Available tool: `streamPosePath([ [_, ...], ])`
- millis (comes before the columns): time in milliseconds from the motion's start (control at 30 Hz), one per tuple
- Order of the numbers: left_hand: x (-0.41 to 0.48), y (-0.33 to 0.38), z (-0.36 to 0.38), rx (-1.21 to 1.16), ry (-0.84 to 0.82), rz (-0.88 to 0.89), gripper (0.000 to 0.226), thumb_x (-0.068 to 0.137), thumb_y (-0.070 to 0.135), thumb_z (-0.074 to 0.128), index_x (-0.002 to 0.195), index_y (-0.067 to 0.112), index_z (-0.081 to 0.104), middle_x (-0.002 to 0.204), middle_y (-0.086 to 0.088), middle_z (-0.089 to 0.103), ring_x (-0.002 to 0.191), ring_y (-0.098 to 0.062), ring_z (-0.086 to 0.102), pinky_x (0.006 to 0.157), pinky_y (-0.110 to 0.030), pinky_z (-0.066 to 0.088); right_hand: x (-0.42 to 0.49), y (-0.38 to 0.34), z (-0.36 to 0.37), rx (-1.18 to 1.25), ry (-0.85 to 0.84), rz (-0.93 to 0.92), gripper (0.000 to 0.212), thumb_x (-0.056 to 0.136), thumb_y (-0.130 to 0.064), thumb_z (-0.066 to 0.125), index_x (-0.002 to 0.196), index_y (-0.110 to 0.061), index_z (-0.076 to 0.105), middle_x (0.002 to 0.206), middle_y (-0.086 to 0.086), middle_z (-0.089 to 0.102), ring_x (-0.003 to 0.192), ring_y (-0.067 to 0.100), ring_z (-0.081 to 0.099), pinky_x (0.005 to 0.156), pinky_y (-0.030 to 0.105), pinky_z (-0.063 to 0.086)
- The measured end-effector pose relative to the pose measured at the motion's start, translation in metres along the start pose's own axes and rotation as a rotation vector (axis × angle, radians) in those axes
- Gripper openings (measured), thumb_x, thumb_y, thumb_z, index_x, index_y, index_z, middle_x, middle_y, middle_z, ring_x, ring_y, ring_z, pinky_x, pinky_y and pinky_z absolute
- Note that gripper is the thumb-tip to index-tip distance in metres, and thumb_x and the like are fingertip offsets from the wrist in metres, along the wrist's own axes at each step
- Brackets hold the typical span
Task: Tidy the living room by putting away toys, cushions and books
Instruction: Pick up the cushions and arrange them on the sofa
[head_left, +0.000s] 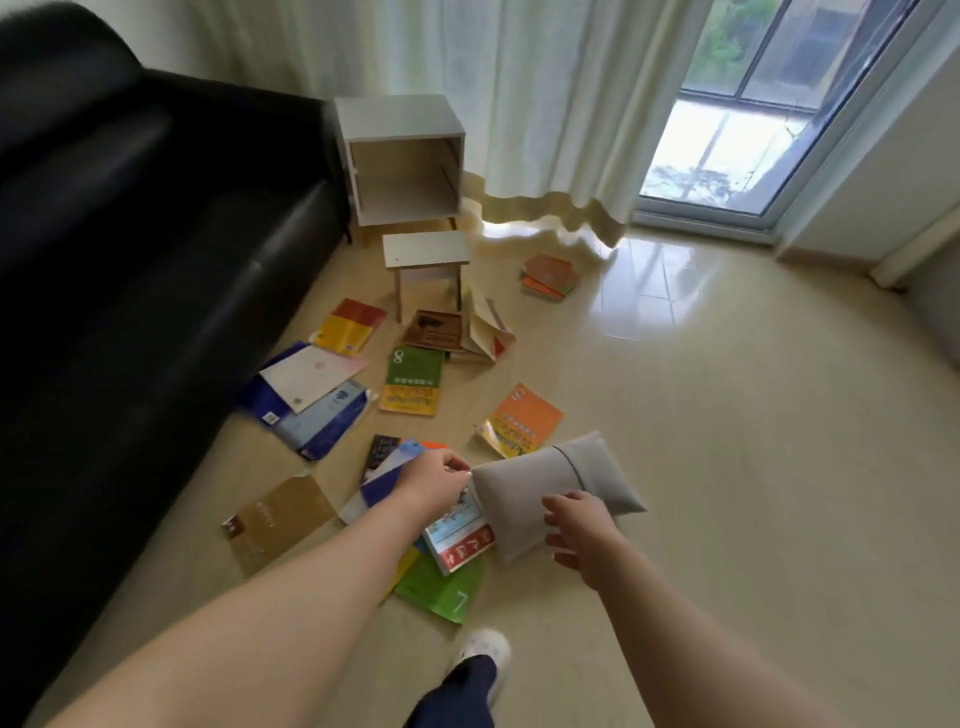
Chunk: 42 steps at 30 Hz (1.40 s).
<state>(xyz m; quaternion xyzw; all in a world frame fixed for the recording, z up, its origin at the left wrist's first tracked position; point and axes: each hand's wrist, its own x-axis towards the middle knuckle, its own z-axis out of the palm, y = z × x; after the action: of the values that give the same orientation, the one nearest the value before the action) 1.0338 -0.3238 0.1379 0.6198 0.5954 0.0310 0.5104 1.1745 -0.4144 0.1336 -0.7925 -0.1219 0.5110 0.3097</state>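
Observation:
A small grey cushion (524, 491) is lifted a little above the floor in front of me. My left hand (434, 480) pinches its left corner. My right hand (576, 525) grips its near edge with curled fingers. Several books lie scattered on the floor beneath and beyond it: a green one (441, 592), a red and white one (460, 535), an orange one (524, 421), a green and yellow one (413, 382), a brown one (275, 519) and a blue and white pile (311, 395).
A black sofa (130, 260) runs along the left. A white open cabinet (400, 161) stands at its far end, a small white stool (426, 254) in front of it. More books (548, 275) lie near the curtain (519, 104). My foot (480, 654) is near the books.

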Motion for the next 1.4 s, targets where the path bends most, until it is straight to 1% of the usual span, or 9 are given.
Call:
streamPosePath([
  [200, 0.078, 0.085, 0.046, -0.01, 0.008, -0.017, 0.01, 0.093, 0.017, 0.049, 0.098, 0.018, 0.058, 0.111, -0.009, 0.063, 0.103, -0.026, 0.059, 0.081, -0.032, 0.049, 0.085, -0.054, -0.077, -0.061, 0.0, -0.047, 0.011, 0.095, -0.022, 0.046, 0.099, -0.015, 0.054, 0.082, 0.003, 0.052, 0.073, 0.018, 0.048, 0.056, 0.023, 0.036],
  [267, 0.1, 0.117, 0.063, 0.02, 0.004, -0.037, 0.014, 0.093, 0.018, 0.047, 0.1, 0.017, 0.059, 0.117, -0.01, 0.062, 0.107, -0.027, 0.057, 0.082, -0.03, 0.047, 0.109, -0.07, -0.104, -0.098, -0.03, -0.002, 0.011, 0.095, -0.023, 0.046, 0.098, -0.016, 0.054, 0.081, 0.004, 0.051, 0.074, 0.019, 0.047, 0.056, 0.023, 0.035],
  [400, 0.144, 0.173, 0.094, 0.033, 0.017, -0.039, 0.01, 0.093, 0.02, 0.049, 0.097, 0.021, 0.058, 0.113, -0.009, 0.064, 0.1, -0.024, 0.058, 0.08, -0.028, 0.045, 0.158, -0.097, -0.154, -0.099, -0.078, 0.02, 0.011, 0.096, -0.021, 0.043, 0.099, -0.015, 0.051, 0.081, 0.004, 0.049, 0.076, 0.019, 0.046, 0.057, 0.024, 0.034],
  [533, 0.187, 0.212, 0.13, 0.005, 0.055, -0.092, 0.017, 0.094, 0.021, 0.049, 0.107, 0.018, 0.06, 0.114, -0.005, 0.062, 0.105, -0.022, 0.057, 0.085, -0.03, 0.046, 0.216, -0.117, -0.201, -0.153, -0.15, 0.04, 0.01, 0.097, -0.02, 0.044, 0.099, -0.012, 0.051, 0.084, 0.005, 0.05, 0.073, 0.017, 0.047, 0.06, 0.026, 0.036],
  [767, 0.265, 0.253, 0.212, -0.285, 0.267, -0.296, 0.007, 0.094, 0.018, 0.051, 0.095, 0.021, 0.058, 0.106, -0.008, 0.063, 0.102, -0.026, 0.059, 0.08, -0.027, 0.043, 0.338, -0.148, -0.275, -0.333, -0.307, -0.005, 0.007, 0.094, -0.013, 0.044, 0.093, -0.011, 0.051, 0.079, 0.004, 0.051, 0.065, 0.016, 0.047, 0.055, 0.023, 0.034],
  [900, 0.281, 0.247, 0.267, -0.366, 0.269, -0.436, 0.01, 0.092, 0.022, 0.05, 0.087, 0.028, 0.057, 0.103, -0.006, 0.065, 0.099, -0.026, 0.06, 0.083, -0.03, 0.048, 0.377, -0.13, -0.301, -0.457, -0.359, -0.001, 0.013, 0.093, -0.009, 0.044, 0.081, -0.011, 0.048, 0.071, 0.003, 0.047, 0.058, 0.015, 0.045, 0.051, 0.022, 0.032],
  [1033, 0.285, 0.227, 0.311, -0.398, 0.305, -0.509, 0.01, 0.092, 0.023, 0.051, 0.092, 0.027, 0.06, 0.106, -0.003, 0.066, 0.101, -0.025, 0.061, 0.089, -0.032, 0.049, 0.41, -0.085, -0.31, -0.608, -0.403, 0.025, 0.007, 0.092, -0.012, 0.047, 0.087, -0.01, 0.052, 0.071, 0.003, 0.052, 0.065, 0.019, 0.05, 0.057, 0.024, 0.036],
  [1267, 0.331, 0.122, 0.416, -0.546, 0.306, -0.641, 0.015, 0.089, 0.017, 0.053, 0.077, 0.025, 0.056, 0.1, -0.015, 0.068, 0.097, -0.032, 0.062, 0.086, -0.034, 0.05, 0.495, 0.031, -0.274, -0.847, -0.463, 0.102, 0.006, 0.091, -0.014, 0.048, 0.093, -0.011, 0.053, 0.073, 0.0, 0.052, 0.078, 0.022, 0.052, 0.062, 0.027, 0.039],
  [1400, 0.383, 0.049, 0.488, -0.643, 0.289, -0.686, 0.011, 0.09, 0.012, 0.052, 0.084, 0.019, 0.058, 0.102, -0.017, 0.067, 0.1, -0.033, 0.062, 0.081, -0.029, 0.047, 0.574, 0.101, -0.246, -0.876, -0.418, 0.132, 0.006, 0.091, -0.012, 0.048, 0.092, -0.007, 0.052, 0.069, 0.003, 0.047, 0.064, 0.017, 0.045, 0.058, 0.027, 0.036],
])
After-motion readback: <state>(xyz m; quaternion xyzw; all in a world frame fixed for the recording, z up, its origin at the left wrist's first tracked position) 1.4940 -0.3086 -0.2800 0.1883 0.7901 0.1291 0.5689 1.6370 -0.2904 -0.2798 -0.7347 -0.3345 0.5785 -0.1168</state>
